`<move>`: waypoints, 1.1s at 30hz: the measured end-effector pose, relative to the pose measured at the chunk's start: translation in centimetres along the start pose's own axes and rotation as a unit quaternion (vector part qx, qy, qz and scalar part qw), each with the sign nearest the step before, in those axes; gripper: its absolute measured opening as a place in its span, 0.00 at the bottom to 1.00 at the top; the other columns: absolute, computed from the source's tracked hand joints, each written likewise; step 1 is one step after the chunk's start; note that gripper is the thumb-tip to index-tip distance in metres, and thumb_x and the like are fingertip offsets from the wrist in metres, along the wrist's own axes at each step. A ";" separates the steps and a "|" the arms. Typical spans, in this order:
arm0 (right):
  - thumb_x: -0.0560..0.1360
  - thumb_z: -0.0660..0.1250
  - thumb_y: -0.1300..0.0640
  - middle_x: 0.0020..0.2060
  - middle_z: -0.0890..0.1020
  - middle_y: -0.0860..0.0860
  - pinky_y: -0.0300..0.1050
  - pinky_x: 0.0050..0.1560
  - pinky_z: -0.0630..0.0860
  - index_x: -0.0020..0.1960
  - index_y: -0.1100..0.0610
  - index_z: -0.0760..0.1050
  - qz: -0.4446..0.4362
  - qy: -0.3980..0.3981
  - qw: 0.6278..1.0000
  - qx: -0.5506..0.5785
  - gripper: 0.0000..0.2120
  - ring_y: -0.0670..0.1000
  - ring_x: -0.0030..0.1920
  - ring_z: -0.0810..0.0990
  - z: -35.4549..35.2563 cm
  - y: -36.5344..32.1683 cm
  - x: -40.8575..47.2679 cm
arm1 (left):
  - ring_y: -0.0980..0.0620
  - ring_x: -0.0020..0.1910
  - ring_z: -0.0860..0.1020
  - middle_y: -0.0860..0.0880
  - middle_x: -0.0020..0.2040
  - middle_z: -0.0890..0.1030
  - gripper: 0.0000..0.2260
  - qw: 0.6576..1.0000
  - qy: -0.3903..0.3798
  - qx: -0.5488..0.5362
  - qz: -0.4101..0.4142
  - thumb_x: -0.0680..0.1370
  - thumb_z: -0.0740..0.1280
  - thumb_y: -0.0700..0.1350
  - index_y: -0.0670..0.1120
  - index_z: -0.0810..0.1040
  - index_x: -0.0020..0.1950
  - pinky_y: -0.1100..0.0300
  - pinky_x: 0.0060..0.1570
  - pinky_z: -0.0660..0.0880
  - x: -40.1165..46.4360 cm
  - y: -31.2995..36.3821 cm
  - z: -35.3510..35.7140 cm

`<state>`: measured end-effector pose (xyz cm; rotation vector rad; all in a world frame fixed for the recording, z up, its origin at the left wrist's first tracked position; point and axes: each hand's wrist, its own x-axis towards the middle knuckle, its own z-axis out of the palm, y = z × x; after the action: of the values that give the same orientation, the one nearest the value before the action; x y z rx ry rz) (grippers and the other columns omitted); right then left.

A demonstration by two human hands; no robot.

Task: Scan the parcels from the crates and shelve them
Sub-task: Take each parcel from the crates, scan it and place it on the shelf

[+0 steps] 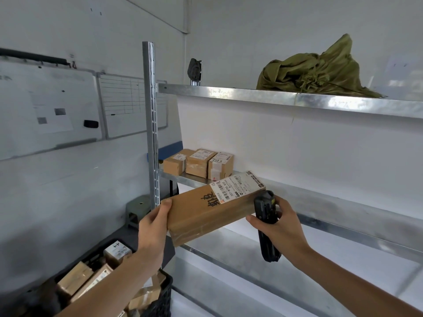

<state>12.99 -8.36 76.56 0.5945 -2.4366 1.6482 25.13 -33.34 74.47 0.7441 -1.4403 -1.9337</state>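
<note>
Meanwhile, left hand [153, 227] grips a parcel [206, 211] at the shelf [320, 202] edge; right hand [278, 227] holds a scanner [266, 223]. Three boxes [199, 164] sit far left on the shelf. Lower left, a crate [160, 300] holds parcels.

I see the middle shelf [343, 197] open to the right of three small boxes [199, 164] at its far-left end. The upright post [151, 124] blocks the left, and the top shelf [286, 98] caps the space above.

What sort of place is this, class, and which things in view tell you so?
Probably a parcel sorting or storage room: a galvanised metal shelf rack holding small labelled cardboard boxes, a black plastic crate full of parcels, and a black handheld scanner beside a long brown cardboard parcel.
</note>
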 end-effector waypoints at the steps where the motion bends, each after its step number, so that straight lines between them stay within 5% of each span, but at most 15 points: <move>1: 0.67 0.83 0.50 0.57 0.79 0.44 0.30 0.41 0.70 0.66 0.43 0.70 0.000 -0.001 1.000 -0.001 0.33 0.38 0.51 0.78 0.0 0.2 0.0 | 0.43 0.57 0.79 0.46 0.54 0.82 0.09 1.000 -0.013 0.000 -0.001 0.77 0.69 0.59 0.56 0.78 0.51 0.41 0.65 0.75 -0.1 0.1 0.1; 5: 0.67 0.83 0.50 0.60 0.79 0.45 0.30 0.43 0.69 0.69 0.46 0.70 0.008 -0.001 1.000 -0.002 0.35 0.37 0.52 0.76 -0.4 0.9 0.1 | 0.44 0.59 0.79 0.48 0.54 0.82 0.06 0.998 -0.053 0.033 -0.009 0.78 0.68 0.58 0.58 0.78 0.50 0.41 0.67 0.73 -0.3 0.4 0.4; 12: 0.66 0.84 0.50 0.58 0.81 0.44 0.33 0.45 0.73 0.69 0.45 0.71 0.013 -0.006 1.000 -0.019 0.36 0.41 0.53 0.79 -1.6 2.0 0.2 | 0.46 0.53 0.82 0.49 0.53 0.82 0.04 0.997 -0.069 0.039 0.006 0.79 0.69 0.53 0.59 0.78 0.53 0.53 0.42 0.81 -0.2 -0.4 0.9; 15: 0.66 0.84 0.50 0.57 0.81 0.42 0.31 0.45 0.72 0.69 0.44 0.71 0.013 -0.018 0.999 -0.029 0.36 0.39 0.53 0.79 -2.2 2.2 0.0 | 0.45 0.52 0.82 0.47 0.53 0.81 0.13 0.998 -0.032 0.040 0.022 0.77 0.71 0.53 0.51 0.76 0.59 0.50 0.43 0.82 0.2 -0.8 1.3; 19: 0.67 0.83 0.50 0.56 0.82 0.40 0.32 0.46 0.73 0.68 0.43 0.73 0.019 -0.030 0.999 -0.041 0.34 0.39 0.53 0.80 -3.4 2.7 -0.4 | 0.46 0.53 0.80 0.48 0.55 0.80 0.12 0.998 -0.057 0.025 0.004 0.77 0.72 0.49 0.51 0.77 0.58 0.42 0.52 0.81 0.4 -1.1 1.7; 24: 0.68 0.82 0.51 0.56 0.82 0.40 0.51 0.60 0.80 0.68 0.42 0.72 0.034 -0.049 0.997 -0.048 0.32 0.44 0.56 0.80 -4.9 3.1 -1.2 | 0.44 0.60 0.78 0.48 0.58 0.79 0.18 0.994 -0.103 0.016 -0.021 0.77 0.72 0.48 0.54 0.77 0.67 0.36 0.58 0.78 0.2 -1.5 2.0; 33: 0.66 0.83 0.50 0.53 0.82 0.36 0.30 0.47 0.73 0.66 0.40 0.74 0.020 -0.043 0.995 -0.085 0.32 0.34 0.52 0.79 -7.6 4.2 -2.2 | 0.41 0.60 0.79 0.52 0.57 0.79 0.24 0.991 -0.128 0.044 -0.008 0.78 0.72 0.47 0.54 0.73 0.74 0.37 0.55 0.80 -0.3 -1.2 3.8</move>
<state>12.52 0.49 75.22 0.6066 -2.6321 1.4379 22.29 -30.50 74.33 0.5628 -1.6848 -2.0473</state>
